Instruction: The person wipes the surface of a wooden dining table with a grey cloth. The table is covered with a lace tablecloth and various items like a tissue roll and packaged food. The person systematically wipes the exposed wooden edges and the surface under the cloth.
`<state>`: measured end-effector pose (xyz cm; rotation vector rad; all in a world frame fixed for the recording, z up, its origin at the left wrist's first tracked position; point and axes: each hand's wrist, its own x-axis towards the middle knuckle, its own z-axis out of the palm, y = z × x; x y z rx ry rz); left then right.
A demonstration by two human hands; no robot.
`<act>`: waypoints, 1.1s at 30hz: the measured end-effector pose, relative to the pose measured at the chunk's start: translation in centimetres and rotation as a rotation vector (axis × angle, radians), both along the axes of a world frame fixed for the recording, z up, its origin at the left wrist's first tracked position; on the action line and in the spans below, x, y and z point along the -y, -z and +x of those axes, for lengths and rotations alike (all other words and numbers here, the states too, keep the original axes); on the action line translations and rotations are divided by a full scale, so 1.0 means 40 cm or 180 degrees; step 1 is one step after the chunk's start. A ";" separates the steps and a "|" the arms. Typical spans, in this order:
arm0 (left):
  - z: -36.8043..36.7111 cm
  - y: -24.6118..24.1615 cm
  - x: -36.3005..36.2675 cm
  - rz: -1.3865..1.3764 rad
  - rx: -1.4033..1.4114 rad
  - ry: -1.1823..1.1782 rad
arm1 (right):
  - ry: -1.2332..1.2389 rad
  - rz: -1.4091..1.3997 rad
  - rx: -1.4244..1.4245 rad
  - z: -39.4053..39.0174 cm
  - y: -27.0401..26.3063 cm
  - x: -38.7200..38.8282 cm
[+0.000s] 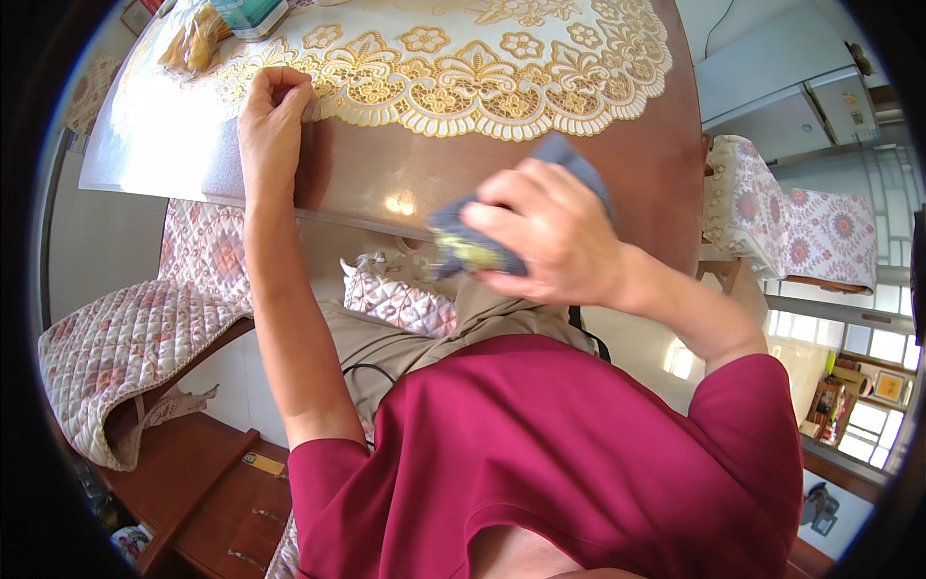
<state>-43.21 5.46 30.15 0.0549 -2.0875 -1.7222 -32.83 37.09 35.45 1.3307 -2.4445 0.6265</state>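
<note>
My right hand, blurred by motion, grips a folded dark grey cloth above the near edge of the table. A yellow-green patch shows on the cloth's lower left part. My left hand is over the table with its fingers curled and thumb against them, at the scalloped border of a gold-and-white lace-patterned table cover. Its fingertips are turned away, so whether they pinch the border is hidden. Beneath the cover lies the glossy brown table, with a clear sheet over its surface and strong glare at the left.
A clear bag with yellowish contents and a teal-and-white container stand at the far left of the table. Quilted floral covers drape a chair at left and another chair at right. Behind is a pale refrigerator.
</note>
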 end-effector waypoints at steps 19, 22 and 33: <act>-0.002 0.003 0.008 -0.0012 0.0058 0.0020 | 0.2419 0.0153 -0.0332 -0.276 0.038 -0.381; 0.005 -0.003 -0.003 -0.0019 0.0127 0.0008 | 0.1630 0.0118 0.0061 -0.081 -0.010 -0.309; 0.008 -0.004 -0.006 0.0078 0.0163 0.0075 | 0.1926 0.0094 -0.0307 -0.098 0.000 -0.447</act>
